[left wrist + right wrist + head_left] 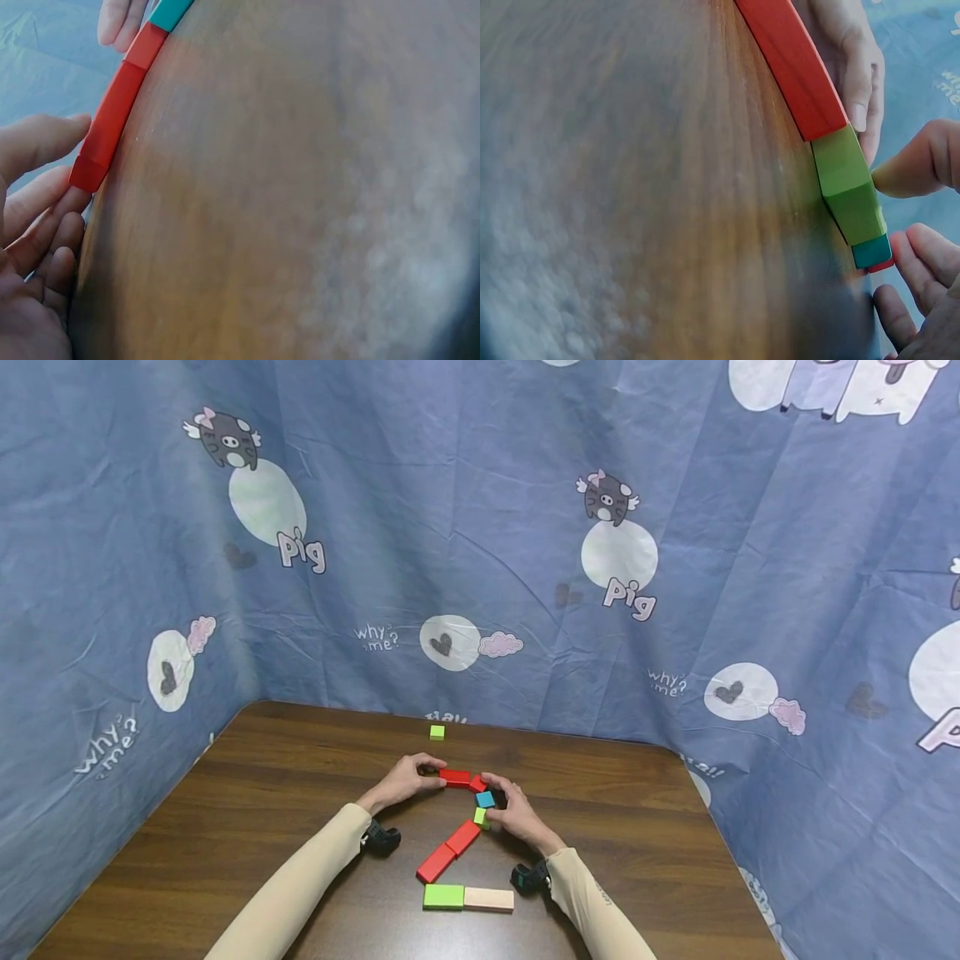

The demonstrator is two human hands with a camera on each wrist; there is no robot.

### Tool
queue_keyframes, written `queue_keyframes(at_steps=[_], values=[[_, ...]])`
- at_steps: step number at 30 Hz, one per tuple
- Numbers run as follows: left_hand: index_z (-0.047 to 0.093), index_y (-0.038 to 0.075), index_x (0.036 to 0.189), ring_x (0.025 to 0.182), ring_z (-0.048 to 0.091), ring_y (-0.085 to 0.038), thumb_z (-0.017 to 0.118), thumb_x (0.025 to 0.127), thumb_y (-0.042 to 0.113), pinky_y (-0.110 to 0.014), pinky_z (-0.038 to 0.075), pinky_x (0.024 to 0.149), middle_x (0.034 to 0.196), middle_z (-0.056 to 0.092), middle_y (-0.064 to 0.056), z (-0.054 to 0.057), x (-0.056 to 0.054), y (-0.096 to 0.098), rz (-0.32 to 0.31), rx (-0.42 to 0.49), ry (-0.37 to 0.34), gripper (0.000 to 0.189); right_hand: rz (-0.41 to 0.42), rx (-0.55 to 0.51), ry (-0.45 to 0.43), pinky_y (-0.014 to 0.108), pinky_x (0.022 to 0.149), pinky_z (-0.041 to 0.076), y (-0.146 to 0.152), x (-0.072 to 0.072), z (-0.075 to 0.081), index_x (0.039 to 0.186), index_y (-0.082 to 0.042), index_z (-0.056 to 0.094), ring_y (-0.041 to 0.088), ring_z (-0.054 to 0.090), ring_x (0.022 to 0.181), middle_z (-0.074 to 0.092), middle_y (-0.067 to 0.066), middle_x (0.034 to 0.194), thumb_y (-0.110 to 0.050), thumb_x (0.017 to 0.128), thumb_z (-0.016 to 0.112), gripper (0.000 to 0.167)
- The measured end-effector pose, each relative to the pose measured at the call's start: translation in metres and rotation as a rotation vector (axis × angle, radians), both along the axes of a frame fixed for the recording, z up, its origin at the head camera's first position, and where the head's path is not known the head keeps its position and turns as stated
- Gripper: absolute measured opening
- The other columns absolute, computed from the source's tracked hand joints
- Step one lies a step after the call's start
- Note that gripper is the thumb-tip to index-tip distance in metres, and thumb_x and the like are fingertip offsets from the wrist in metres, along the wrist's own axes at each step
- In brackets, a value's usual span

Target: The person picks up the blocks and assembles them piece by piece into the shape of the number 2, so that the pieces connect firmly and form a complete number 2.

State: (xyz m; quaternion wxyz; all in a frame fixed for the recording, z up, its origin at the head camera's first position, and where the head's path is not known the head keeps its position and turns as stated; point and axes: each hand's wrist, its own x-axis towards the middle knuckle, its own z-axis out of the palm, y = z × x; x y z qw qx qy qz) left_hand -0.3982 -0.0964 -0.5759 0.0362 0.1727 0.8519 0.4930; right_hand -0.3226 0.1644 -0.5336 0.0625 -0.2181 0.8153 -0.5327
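Observation:
On the wooden table [600,835], my left hand [401,781] pinches the left end of a long red block [454,777], thumb and index finger on opposite sides. A small red block [478,783] adjoins its right end, followed by a blue block [485,799] and a small green block [481,817] in a curve. My right hand [519,817] spans this curve, its thumb against the green block and a fingertip at the small red one. In the right wrist view, the thumb meets the green block [847,184] beside a longer red block [799,71].
Two long red blocks [447,852] continue the row toward the front. Nearer still, a green block [443,897] and a plain wood block [489,900] lie end to end. A lone light-green block [437,732] sits near the back edge, before a blue patterned curtain [487,568].

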Motion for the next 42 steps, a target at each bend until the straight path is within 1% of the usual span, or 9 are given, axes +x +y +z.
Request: queue_keyframes(at_steps=[7, 14, 19, 27, 35, 36, 37, 39, 42], values=[[0.068, 0.019, 0.116, 0.102, 0.060, -0.018, 0.071, 0.086, 0.038, -0.036, 0.049, 0.085, 0.112, 0.068, 0.000, 0.005, -0.001, -0.001, 0.048, 0.022, -0.069, 0.036, 0.010, 0.007, 0.003, 0.061, 0.110, 0.012, 0.001, -0.002, -0.001, 0.138, 0.008, 0.040, 0.045, 0.034, 0.131, 0.044, 0.028, 0.140, 0.008, 0.079, 0.063, 0.064], [0.068, 0.019, 0.116, 0.112, 0.058, -0.021, 0.067, 0.090, 0.038, -0.041, 0.047, 0.091, 0.117, 0.067, -0.001, 0.003, -0.003, -0.004, 0.065, 0.030, -0.095, 0.033, -0.021, 0.022, 0.034, 0.057, 0.109, 0.014, 0.003, -0.020, -0.033, 0.140, 0.000, 0.043, 0.038, 0.038, 0.130, 0.048, 0.020, 0.140, 0.005, 0.078, 0.066, 0.066], [0.069, 0.019, 0.114, 0.114, 0.058, -0.021, 0.068, 0.089, 0.036, -0.039, 0.047, 0.092, 0.115, 0.068, -0.001, 0.005, -0.005, -0.006, 0.069, 0.053, -0.107, 0.030, -0.019, 0.015, 0.031, 0.056, 0.112, 0.011, 0.006, -0.024, -0.039, 0.139, -0.005, 0.046, 0.035, 0.039, 0.131, 0.050, 0.015, 0.140, 0.001, 0.076, 0.068, 0.066], [0.070, 0.016, 0.113, 0.099, 0.060, -0.015, 0.068, 0.089, 0.034, -0.029, 0.047, 0.074, 0.116, 0.068, -0.004, 0.003, -0.012, -0.011, 0.090, 0.069, -0.102, 0.030, -0.027, 0.032, 0.042, 0.057, 0.110, 0.013, 0.004, -0.022, -0.036, 0.140, -0.002, 0.044, 0.036, 0.039, 0.130, 0.049, 0.017, 0.140, 0.003, 0.077, 0.067, 0.066], [0.068, 0.008, 0.115, 0.081, 0.063, -0.014, 0.067, 0.091, 0.023, -0.029, 0.049, 0.067, 0.104, 0.070, -0.009, 0.005, -0.014, -0.012, 0.103, 0.134, -0.109, 0.029, 0.002, 0.016, 0.021, 0.060, 0.111, 0.011, 0.001, -0.001, -0.005, 0.138, 0.006, 0.042, 0.044, 0.036, 0.130, 0.046, 0.026, 0.139, 0.007, 0.078, 0.064, 0.065], [0.068, 0.007, 0.115, 0.080, 0.062, -0.014, 0.067, 0.091, 0.023, -0.029, 0.049, 0.066, 0.103, 0.071, -0.008, 0.006, -0.015, -0.013, 0.101, 0.144, -0.110, 0.029, 0.002, 0.011, 0.020, 0.061, 0.112, 0.009, 0.001, -0.001, -0.004, 0.138, 0.006, 0.042, 0.044, 0.036, 0.131, 0.046, 0.026, 0.140, 0.008, 0.078, 0.064, 0.065], [0.067, 0.004, 0.116, 0.079, 0.063, -0.017, 0.066, 0.092, 0.021, -0.031, 0.050, 0.067, 0.103, 0.070, -0.011, 0.011, -0.013, -0.014, 0.094, 0.150, -0.110, 0.030, 0.003, 0.007, 0.022, 0.061, 0.112, 0.007, 0.001, 0.000, -0.003, 0.138, 0.007, 0.042, 0.044, 0.036, 0.131, 0.046, 0.027, 0.140, 0.008, 0.078, 0.064, 0.064], [0.066, 0.002, 0.117, 0.080, 0.064, -0.020, 0.065, 0.092, 0.019, -0.033, 0.050, 0.068, 0.105, 0.070, -0.014, 0.011, -0.015, -0.015, 0.092, 0.167, -0.111, 0.031, 0.004, 0.000, 0.025, 0.061, 0.112, 0.006, 0.001, -0.002, -0.004, 0.138, 0.007, 0.042, 0.044, 0.036, 0.131, 0.046, 0.027, 0.139, 0.008, 0.077, 0.064, 0.064], [0.066, 0.001, 0.117, 0.080, 0.065, -0.022, 0.066, 0.092, 0.019, -0.034, 0.051, 0.069, 0.110, 0.069, -0.017, 0.012, -0.019, -0.019, 0.099, 0.170, -0.108, 0.031, -0.010, 0.004, 0.035, 0.060, 0.113, 0.005, 0.002, -0.012, -0.019, 0.138, 0.004, 0.043, 0.041, 0.037, 0.132, 0.047, 0.024, 0.140, 0.007, 0.077, 0.066, 0.065]])
